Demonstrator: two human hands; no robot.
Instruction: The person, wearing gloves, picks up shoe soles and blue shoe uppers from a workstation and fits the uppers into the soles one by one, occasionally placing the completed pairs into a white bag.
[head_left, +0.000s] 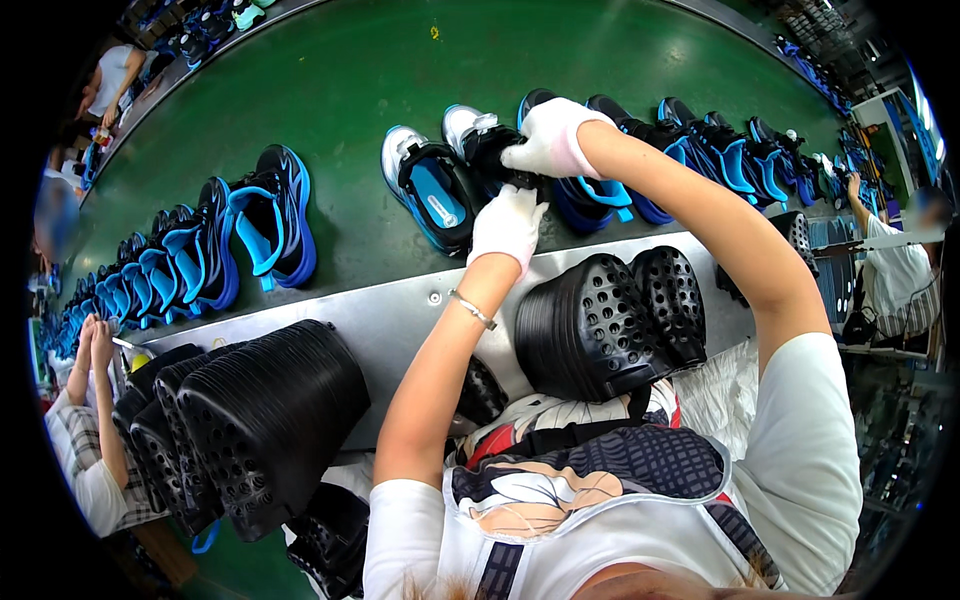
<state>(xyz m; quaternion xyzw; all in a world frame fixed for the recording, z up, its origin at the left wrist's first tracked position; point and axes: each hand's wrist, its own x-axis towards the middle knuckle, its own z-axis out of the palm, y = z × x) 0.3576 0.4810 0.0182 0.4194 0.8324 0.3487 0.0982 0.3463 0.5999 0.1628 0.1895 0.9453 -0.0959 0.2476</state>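
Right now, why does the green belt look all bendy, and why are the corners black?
In the head view, the fisheye lens curves the green belt and metal ledge, leaving black corners. Shoes near the rim look squeezed and soft; the gloved left hand and right hand mid-picture stay sharp. Lighting is even, shadows faint.

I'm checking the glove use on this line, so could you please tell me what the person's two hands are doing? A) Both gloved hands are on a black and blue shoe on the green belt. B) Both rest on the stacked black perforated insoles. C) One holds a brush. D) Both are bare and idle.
A: the white-gloved left hand and right hand both grip the shoe on the green belt.
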